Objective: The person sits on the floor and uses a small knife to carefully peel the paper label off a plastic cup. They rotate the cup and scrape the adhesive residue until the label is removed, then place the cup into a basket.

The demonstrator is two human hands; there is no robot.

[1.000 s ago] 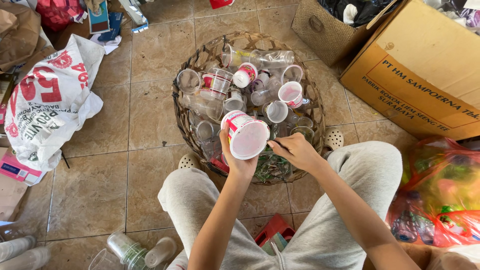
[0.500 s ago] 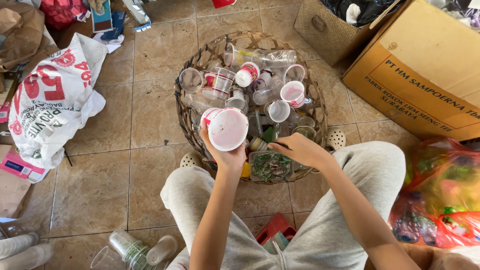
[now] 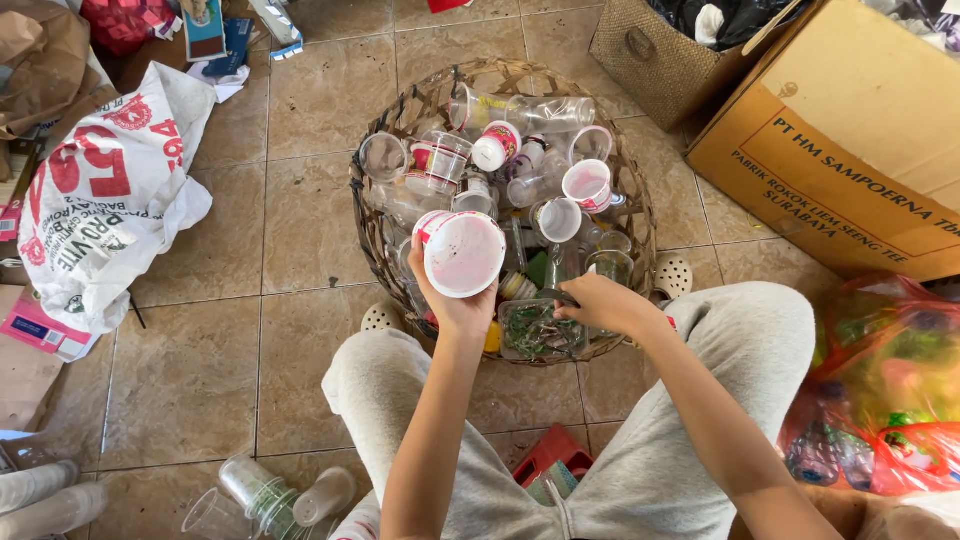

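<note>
Over on the left, a white printed sack (image 3: 105, 200) lies crumpled on the tan tiled floor (image 3: 300, 150), with crumpled brown paper (image 3: 45, 60) beyond it at the far left. Far right, a big cardboard box (image 3: 850, 150) sits just beside a small woven bin (image 3: 655, 45). Near right, coloured plastic bags (image 3: 885, 385) bulge with bottles. Near left, clear cups (image 3: 265, 495) lie loose on the tiles.
</note>
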